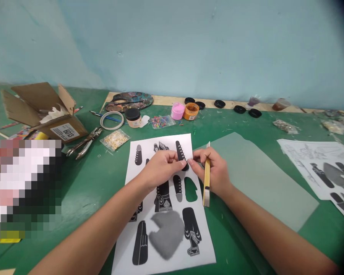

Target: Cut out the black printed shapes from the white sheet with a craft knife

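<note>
Head view, with the clock centred on the printed sheet (pixel 176 206) and 12 toward the wall: the white sheet lies on the green table (pixel 86 177), bearing dark printed figures and a grey heart-like shape (pixel 169 236). Toward 2 o'clock, a cut-out opening in it lets the green show through.

The left hand (pixel 162 168) reaches over the sheet's upper half, thumb and forefinger pinching a narrow dark piece (pixel 181 152) near 1 o'clock. At the right edge, the right hand (pixel 218 170) has its fingers curled around a yellow knife (pixel 206 179), which stands nearly in line with 12 and 6. That hand's thumb and forefinger tips come together beside the dark piece; I cannot tell whether they press it.

A translucent sheet (pixel 255 175) lies at 2 to 3 o'clock, partly behind the right hand and forearm. Around 10 o'clock sit an open carton (pixel 55 126), metal pliers (pixel 86 144) and a bag of beads (pixel 116 140). At 12 to 1 stand a pink pot (pixel 177 111) and an orange pot (pixel 191 112), touching.
</note>
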`<state>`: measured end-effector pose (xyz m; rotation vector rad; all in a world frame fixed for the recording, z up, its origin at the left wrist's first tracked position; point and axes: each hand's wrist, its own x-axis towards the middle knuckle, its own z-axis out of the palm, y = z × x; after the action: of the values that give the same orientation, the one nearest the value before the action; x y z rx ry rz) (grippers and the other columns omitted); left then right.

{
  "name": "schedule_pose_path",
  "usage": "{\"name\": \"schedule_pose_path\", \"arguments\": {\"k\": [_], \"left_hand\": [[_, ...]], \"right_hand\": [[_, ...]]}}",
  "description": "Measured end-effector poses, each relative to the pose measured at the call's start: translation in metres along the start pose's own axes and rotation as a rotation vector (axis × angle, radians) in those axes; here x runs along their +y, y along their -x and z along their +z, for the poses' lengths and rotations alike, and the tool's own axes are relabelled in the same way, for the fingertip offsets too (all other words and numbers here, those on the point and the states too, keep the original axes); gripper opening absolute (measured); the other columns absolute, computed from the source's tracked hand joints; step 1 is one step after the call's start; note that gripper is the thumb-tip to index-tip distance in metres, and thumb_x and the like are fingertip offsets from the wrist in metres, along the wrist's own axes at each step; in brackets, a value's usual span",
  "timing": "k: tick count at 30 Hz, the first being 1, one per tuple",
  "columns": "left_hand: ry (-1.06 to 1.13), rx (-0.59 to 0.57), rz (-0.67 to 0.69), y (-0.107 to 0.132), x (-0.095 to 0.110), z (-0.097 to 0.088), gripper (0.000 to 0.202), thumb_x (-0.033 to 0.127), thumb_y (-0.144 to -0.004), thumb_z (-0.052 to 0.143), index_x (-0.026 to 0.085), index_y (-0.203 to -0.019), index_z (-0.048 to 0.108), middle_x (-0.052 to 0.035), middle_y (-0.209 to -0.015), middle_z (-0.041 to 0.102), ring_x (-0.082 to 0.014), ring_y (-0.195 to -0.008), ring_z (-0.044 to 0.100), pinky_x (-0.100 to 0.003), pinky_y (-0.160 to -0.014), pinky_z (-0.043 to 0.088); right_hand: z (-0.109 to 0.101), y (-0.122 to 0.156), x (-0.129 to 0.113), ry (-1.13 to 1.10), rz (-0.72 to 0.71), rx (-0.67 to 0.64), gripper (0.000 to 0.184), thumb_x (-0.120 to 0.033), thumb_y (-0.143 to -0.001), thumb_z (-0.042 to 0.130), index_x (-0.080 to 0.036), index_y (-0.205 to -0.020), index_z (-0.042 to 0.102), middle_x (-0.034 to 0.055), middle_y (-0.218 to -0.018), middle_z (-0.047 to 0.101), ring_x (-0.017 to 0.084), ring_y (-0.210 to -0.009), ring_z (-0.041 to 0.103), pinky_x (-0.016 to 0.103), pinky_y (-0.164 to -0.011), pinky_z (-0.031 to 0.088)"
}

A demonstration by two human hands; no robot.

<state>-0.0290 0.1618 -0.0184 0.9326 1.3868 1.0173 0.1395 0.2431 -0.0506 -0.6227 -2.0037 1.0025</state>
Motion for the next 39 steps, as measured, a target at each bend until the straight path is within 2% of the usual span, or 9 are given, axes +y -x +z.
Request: {"name": "schedule_pose_path", "arguments": {"k": [17,24,27,30,32,35,37,39], "left_hand": [[-0.026,-0.042,0.065,-0.001,-0.004,-0.005,0.033,0.036,-0.083,0.065,0.019,-0.064,0.045,0.0075,-0.054,0.034,-0.0056,-0.048,0.027,-0.022,-0.046,0.017],[-0.056,0.014,0.067,-0.002,-0.004,-0.003,0.032,0.037,-0.084,0.061,0.019,-0.064,0.045,0.0071,-0.054,0.036,-0.0061,-0.048,0.028,-0.023,-0.047,0.019],[-0.156,0.039,0.010,-0.005,-0.006,-0.004,0.033,0.038,-0.086,0.055,0.019,-0.062,0.044,0.0063,-0.053,0.037,-0.0072,-0.047,0.031,-0.024,-0.047,0.021],[-0.415,0.126,0.004,-0.006,-0.007,-0.004,0.032,0.042,-0.088,0.054,0.020,-0.066,0.048,0.0044,-0.055,0.043,-0.0103,-0.050,0.039,-0.026,-0.050,0.027],[-0.678,0.269,0.023,-0.005,-0.008,-0.002,0.026,0.044,-0.089,0.056,0.020,-0.079,0.054,0.0017,-0.063,0.054,-0.0152,-0.058,0.050,-0.028,-0.054,0.034],[-1.062,0.479,0.130,-0.004,-0.013,0.002,0.028,0.039,-0.088,0.061,0.016,-0.104,0.055,-0.0091,-0.095,0.066,-0.0273,-0.089,0.062,-0.037,-0.070,0.046],[-1.206,0.499,0.244,-0.005,-0.019,0.002,0.040,0.035,-0.088,0.062,0.012,-0.119,0.053,-0.0164,-0.121,0.062,-0.0334,-0.115,0.056,-0.044,-0.089,0.047],[-1.255,0.430,0.297,-0.007,-0.025,0.000,0.057,0.037,-0.090,0.059,0.010,-0.138,0.043,-0.0175,-0.143,0.050,-0.0352,-0.135,0.043,-0.049,-0.106,0.040]], "right_hand": [[0.000,0.004,0.003,-0.072,-0.020,-0.013,0.034,-0.015,-0.086,0.066,-0.024,-0.079,0.034,-0.0016,-0.084,0.061,0.012,-0.068,0.053,0.027,-0.063,0.043],[0.001,0.003,0.000,-0.058,0.066,0.003,0.032,-0.021,-0.086,0.066,-0.024,-0.079,0.036,-0.0018,-0.080,0.058,0.012,-0.065,0.049,0.027,-0.060,0.041],[0.000,0.000,-0.002,-0.028,0.111,-0.029,0.032,-0.025,-0.087,0.066,-0.024,-0.077,0.036,-0.0022,-0.076,0.057,0.012,-0.062,0.048,0.027,-0.059,0.041],[-0.004,-0.004,0.000,0.048,0.222,-0.015,0.026,-0.036,-0.089,0.065,-0.023,-0.079,0.045,-0.0016,-0.072,0.060,0.012,-0.058,0.051,0.027,-0.057,0.043],[-0.007,-0.008,0.004,0.052,0.313,0.039,0.026,-0.048,-0.093,0.058,-0.022,-0.091,0.056,-0.0008,-0.069,0.062,0.013,-0.057,0.055,0.027,-0.056,0.044],[-0.011,-0.012,0.011,-0.091,0.397,0.085,0.053,-0.062,-0.098,0.035,-0.021,-0.117,0.063,0.0009,-0.067,0.063,0.014,-0.056,0.056,0.027,-0.052,0.044],[-0.011,-0.013,0.015,-0.197,0.428,0.065,0.063,-0.066,-0.098,0.030,-0.020,-0.117,0.068,0.0030,-0.071,0.064,0.014,-0.058,0.056,0.027,-0.051,0.044],[-0.010,-0.013,0.019,-0.238,0.447,0.024,0.059,-0.065,-0.096,0.038,-0.020,-0.109,0.073,0.0044,-0.078,0.066,0.013,-0.062,0.058,0.027,-0.054,0.048]]}}
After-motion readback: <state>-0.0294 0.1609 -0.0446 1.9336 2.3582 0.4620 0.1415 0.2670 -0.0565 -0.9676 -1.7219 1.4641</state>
